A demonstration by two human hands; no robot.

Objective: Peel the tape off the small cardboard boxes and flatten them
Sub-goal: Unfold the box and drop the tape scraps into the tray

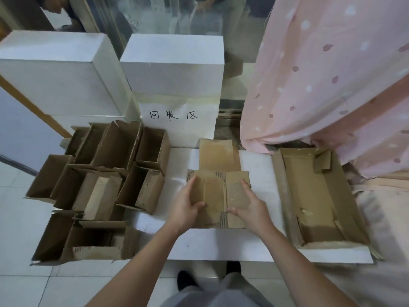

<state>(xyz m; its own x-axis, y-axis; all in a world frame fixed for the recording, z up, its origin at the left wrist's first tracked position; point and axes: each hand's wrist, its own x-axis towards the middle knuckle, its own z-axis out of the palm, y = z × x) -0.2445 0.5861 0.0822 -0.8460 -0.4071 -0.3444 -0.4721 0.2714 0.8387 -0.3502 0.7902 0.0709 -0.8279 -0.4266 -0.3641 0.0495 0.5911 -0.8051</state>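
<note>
The left hand (187,203) has its fingers (192,181) along the left edge of a flattened cardboard box (218,198) and its thumb curled over the top face, gripping it; the right hand (251,203) lies on the box's right half with straight fingers, pressing it down. The box lies on a white board (221,244) on the floor, with one flap sticking out at the far side. To the left stand the unflattened boxes (97,185); to the right is a shallow cardboard tray (318,196). The creases may spring back if the pressure comes off too soon, and any tape left on the striped seam, which cannot be made out here, could tear the card
</note>
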